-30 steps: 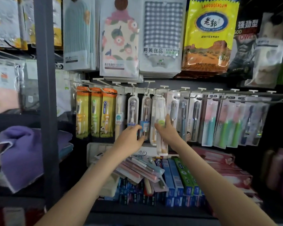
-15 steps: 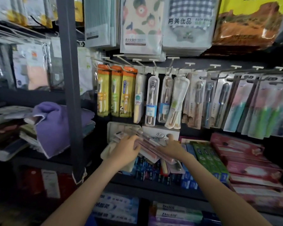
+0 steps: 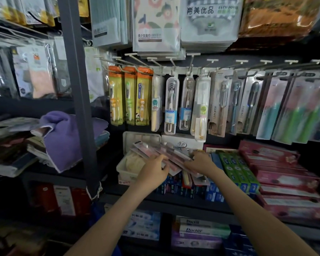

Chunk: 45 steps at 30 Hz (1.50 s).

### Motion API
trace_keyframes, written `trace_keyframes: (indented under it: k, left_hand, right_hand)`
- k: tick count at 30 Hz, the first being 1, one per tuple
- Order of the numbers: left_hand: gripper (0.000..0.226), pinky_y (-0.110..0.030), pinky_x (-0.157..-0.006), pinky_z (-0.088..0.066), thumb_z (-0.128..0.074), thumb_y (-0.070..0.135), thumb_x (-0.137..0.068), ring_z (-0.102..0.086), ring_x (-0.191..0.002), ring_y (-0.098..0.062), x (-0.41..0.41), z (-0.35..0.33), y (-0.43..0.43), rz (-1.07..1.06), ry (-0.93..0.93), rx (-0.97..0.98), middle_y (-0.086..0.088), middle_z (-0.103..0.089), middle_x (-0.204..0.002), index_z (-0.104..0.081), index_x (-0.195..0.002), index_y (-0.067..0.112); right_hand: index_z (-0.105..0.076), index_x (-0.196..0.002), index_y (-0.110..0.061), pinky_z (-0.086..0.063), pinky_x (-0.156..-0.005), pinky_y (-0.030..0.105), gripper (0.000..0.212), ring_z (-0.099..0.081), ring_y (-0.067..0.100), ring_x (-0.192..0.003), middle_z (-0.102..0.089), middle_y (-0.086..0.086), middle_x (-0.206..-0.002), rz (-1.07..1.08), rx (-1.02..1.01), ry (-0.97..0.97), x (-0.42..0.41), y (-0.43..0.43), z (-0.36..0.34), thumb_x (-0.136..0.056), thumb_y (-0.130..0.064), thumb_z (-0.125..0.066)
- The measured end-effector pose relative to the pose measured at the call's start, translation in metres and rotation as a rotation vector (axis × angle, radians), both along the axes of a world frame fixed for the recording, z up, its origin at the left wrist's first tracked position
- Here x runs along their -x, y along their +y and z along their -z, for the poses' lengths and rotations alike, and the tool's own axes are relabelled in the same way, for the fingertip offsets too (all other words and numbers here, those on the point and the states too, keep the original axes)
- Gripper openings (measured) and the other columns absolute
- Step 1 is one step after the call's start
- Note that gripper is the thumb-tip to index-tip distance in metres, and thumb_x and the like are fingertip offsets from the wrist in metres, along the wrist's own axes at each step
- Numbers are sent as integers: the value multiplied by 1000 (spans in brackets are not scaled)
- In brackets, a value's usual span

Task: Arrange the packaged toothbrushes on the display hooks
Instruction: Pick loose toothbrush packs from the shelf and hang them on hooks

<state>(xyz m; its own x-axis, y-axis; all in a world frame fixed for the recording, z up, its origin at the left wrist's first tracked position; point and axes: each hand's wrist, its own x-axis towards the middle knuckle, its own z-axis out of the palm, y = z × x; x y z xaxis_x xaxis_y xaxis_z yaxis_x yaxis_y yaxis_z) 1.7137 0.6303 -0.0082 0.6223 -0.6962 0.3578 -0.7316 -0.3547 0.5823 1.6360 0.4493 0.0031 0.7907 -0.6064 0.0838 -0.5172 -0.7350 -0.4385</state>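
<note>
Two forearms show, slim and smooth, bare for their whole visible length. The left hand [image 3: 155,171] and the right hand [image 3: 199,163] are bare as well.

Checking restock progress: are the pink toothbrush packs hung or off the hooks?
Off: pink toothbrush packs lie fanned below the hooks, left hand and right hand holding them.

Light is dim and uneven, brightest on the hanging toothbrush packs [image 3: 172,106] at centre, sinking to near-black on the lower shelf [image 3: 174,203] and corners. Soft glare streaks the clear plastic. The loose packs [image 3: 150,151] gripped by the left hand [image 3: 153,170] and right hand [image 3: 199,163] look soft. The far-right packs [image 3: 294,115] smear, and the wide lens bows the grey post [image 3: 76,89].
</note>
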Motion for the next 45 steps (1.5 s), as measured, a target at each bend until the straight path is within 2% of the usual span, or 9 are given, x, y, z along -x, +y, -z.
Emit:
trace_keyframes:
  k: [4, 10, 18, 24, 30, 33, 38, 43, 45]
  left_hand:
    - [33, -24, -59, -39, -47, 22, -95, -49, -69, -12, 8, 1, -5, 41, 14, -39, -10, -58, -110, -50, -128, 20]
    - [31, -23, -78, -45, -45, 23, -97, -55, -93, -13, 21, -1, -17, 49, 151, 42, -1, -60, -119, -54, -125, 14]
    - [18, -31, -80, -56, -49, 24, -98, -68, -87, -20, 60, -13, -39, 180, 1160, 583, -10, -70, -94, -63, -97, 12]
    - [17, -33, -72, -58, -48, 14, -98, -69, -84, -18, 74, -2, -35, 282, 1073, 548, -8, -69, -96, -58, -112, 11]
    - [24, -32, -76, -57, -51, 15, -96, -68, -95, -20, 79, -5, -23, 458, 959, 373, -5, -70, -107, -57, -120, 16]
    - [25, -30, -78, -57, -54, 19, -96, -67, -98, -12, 87, -8, -25, 490, 768, 199, 2, -69, -109, -58, -119, 27]
    - [20, -18, -68, -54, -56, 25, -94, -65, -87, 6, 107, -17, -39, 508, 562, 85, 13, -67, -97, -58, -110, 36]
    - [24, -30, -78, -58, -57, 34, -93, -69, -85, -11, 110, -31, -57, 471, 367, -43, -4, -69, -98, -60, -111, 20]
    - [26, -30, -78, -56, -56, 41, -91, -66, -85, -7, 104, -41, -66, 402, 136, -119, 3, -68, -99, -58, -112, 24]
  right_hand:
    - [-40, -68, -18, -35, -67, 28, 25, -51, 26, -83, -56, 10, -86, -3, 90, -133, 9, 3, 2, -91, -9, -44]
    - [-48, -124, -6, -48, -68, 37, 31, -61, 34, -98, -61, 15, -113, 42, 434, -169, 24, 3, 15, -93, -3, -44]
    - [-57, -117, 2, -54, -71, 36, 50, -65, 33, -85, -65, 14, -98, -222, 600, -503, 72, 32, 36, -70, 4, -73]
    - [-28, -141, -28, -33, -92, 16, 73, -34, -2, -121, -35, -15, -133, -374, 102, -429, 106, 45, 32, -81, -47, -67]
    - [-28, -139, -41, -42, -88, 8, 72, -43, -9, -120, -37, -18, -137, -507, -503, -492, 128, 41, 21, -75, -52, -61]
    - [-36, -138, -32, -50, -85, 22, 62, -55, 2, -111, -54, -16, -124, -371, -413, -547, 130, 38, 16, -84, -47, -63]
    - [-55, -111, -20, -44, -64, 10, 23, -60, 11, -85, -64, -5, -94, -168, -251, -652, 135, 31, 1, -90, -25, -62]
    - [-55, -101, -6, -48, -66, 31, 23, -58, 27, -75, -62, 14, -84, -20, -193, -678, 156, 7, -10, -90, -25, -60]
    - [-50, -115, -12, -45, -60, 17, 27, -57, 15, -74, -61, 4, -86, 31, -179, -704, 166, -9, -18, -92, -23, -59]
